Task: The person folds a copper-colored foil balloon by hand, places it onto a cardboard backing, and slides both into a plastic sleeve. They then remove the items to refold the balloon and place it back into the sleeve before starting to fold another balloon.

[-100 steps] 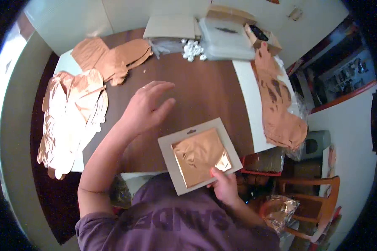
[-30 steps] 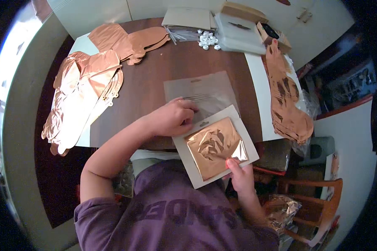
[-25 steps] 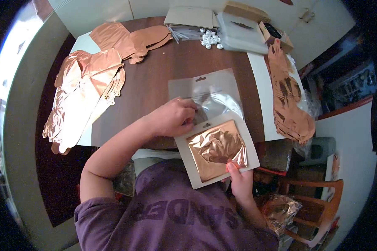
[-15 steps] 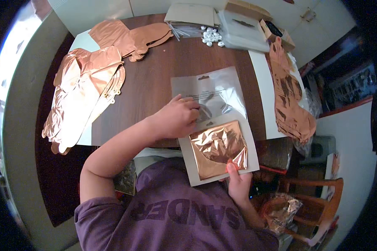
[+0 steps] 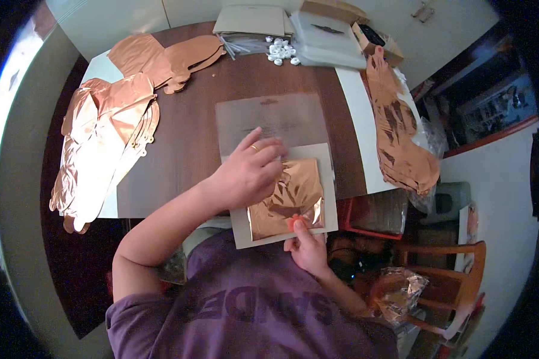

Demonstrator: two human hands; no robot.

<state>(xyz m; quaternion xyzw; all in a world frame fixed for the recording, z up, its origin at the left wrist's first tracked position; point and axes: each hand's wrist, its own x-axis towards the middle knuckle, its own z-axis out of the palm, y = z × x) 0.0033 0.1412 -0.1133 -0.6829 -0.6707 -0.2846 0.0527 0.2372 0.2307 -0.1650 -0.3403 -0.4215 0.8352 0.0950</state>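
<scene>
- Right hand (image 5: pixel 308 245) pinches the pale card (image 5: pixel 241 225) and folded foil (image 5: pixel 308 179) at five o'clock, thumb uppermost.
- Left hand (image 5: pixel 250 170), fingers bent, covers the card's eleven o'clock corner; its grip cannot be told.
- Clear bag (image 5: pixel 269 116) shows at the card's twelve, over the desk (image 5: pixel 185 131).
- Copper sheets (image 5: pixel 105 137) lie at ten.

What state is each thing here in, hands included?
Foil square: folded, creased
Card: under the foil square, gripped
Right hand: closed on the card
Left hand: fingers partly bent; grip unclear
Clear bag: spread out
Left foil sheets: unfolded, stacked, wrinkled
Right foil sheets: unfolded, stacked
White pieces: loosely heaped
Small box: open
</scene>
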